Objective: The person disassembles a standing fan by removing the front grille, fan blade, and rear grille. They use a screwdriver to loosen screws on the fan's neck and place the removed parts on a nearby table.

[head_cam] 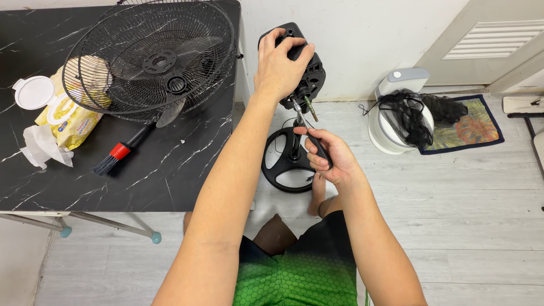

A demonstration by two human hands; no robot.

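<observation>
The left hand point(279, 63) is clasped over the top of the black plastic fan motor housing point(303, 68), which stands on its pole above the round black base point(286, 164) on the floor beside the black marble-patterned desk point(170, 170). The right hand point(331, 156) is closed around a black-handled screwdriver point(309, 130), its tip at the housing's underside. On the desk lie the black wire fan grille point(150, 56) and a red-banded black brush point(122, 150).

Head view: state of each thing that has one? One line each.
fan motor housing: on its stand, grille off, gripped by left hand
screwdriver: held in right hand, tip at housing
fan grille: removed, lying on table
wipes pack: lid open
brush: lying flat
</observation>
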